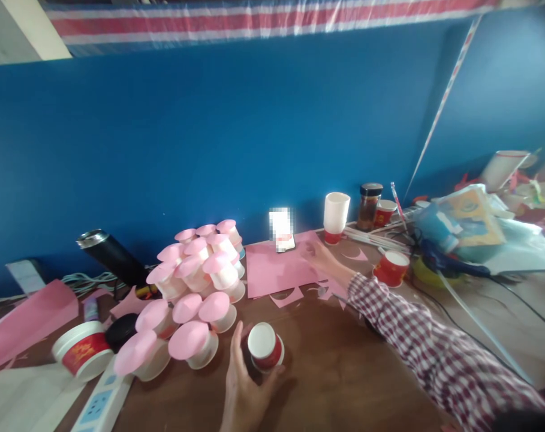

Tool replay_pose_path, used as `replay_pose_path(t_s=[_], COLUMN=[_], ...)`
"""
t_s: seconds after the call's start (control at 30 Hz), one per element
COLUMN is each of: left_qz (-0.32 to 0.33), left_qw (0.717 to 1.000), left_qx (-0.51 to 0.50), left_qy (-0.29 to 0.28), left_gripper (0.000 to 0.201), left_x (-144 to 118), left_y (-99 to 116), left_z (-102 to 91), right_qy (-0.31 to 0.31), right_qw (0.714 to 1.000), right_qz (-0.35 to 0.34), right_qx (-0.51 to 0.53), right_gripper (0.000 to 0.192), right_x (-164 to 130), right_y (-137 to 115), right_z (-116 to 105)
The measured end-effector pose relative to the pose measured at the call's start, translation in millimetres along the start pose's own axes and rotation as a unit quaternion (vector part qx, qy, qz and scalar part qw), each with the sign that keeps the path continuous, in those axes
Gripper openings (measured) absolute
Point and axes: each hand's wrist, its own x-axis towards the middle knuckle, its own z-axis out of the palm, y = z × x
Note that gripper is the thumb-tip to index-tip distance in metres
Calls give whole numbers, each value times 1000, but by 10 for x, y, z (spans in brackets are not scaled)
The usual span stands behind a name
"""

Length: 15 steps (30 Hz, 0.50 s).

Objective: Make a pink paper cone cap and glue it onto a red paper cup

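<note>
In the head view my left hand (250,384) curves around a red and white paper cup (267,351) that stands upside down on the table, fingers on its left side and thumb at its lower right. My right hand (316,253) reaches forward over the pink paper sheets (272,276), close to a phone (287,241) with a blurred-out screen. The right fingers are smeared and I cannot make out what they hold, if anything. Left of the inverted cup stand several white cups topped with pink paper cones (192,341), packed in rows.
Pink scraps (292,297) lie beside the sheets. A tall cup stack (336,216), a lidded jar (370,207) and a red cup (391,267) stand to the right. Leftward are a black flask (114,258), a paper bucket (84,351) and a power strip (102,399). A blue partition (231,132) rises behind.
</note>
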Motion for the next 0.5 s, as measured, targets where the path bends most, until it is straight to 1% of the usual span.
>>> replay_pose_path(t_s=[0.07, 0.13, 0.27, 0.33, 0.4, 0.43, 0.5], left_qz=[2, 5, -1, 8, 33, 51, 61], left_qw=[999, 997, 995, 993, 990, 987, 981], left_qx=[-34, -70, -88, -96, -119, -132, -151], left_qy=[4, 13, 53, 68, 73, 71, 102], left_gripper=[93, 88, 69, 60, 49, 44, 38], left_x=[-54, -124, -192, -155, -101, -82, -86], left_y=[-3, 8, 93, 188, 326, 406, 565], left_z=[-39, -109, -330, -426, -461, -449, -371], right_qy=[0, -1, -12, -27, -43, -47, -41], right_qw=[1000, 999, 995, 991, 987, 985, 980], right_qz=[6, 7, -4, -18, -39, -46, -48], right_qx=[-20, -46, -103, -128, -151, -162, -186], right_gripper=[40, 39, 40, 39, 40, 43, 54], right_x=[48, 62, 16, -40, -117, -161, -246], right_y=[44, 89, 162, 185, 197, 198, 190], right_z=[-3, -48, -180, -212, -202, -183, -123])
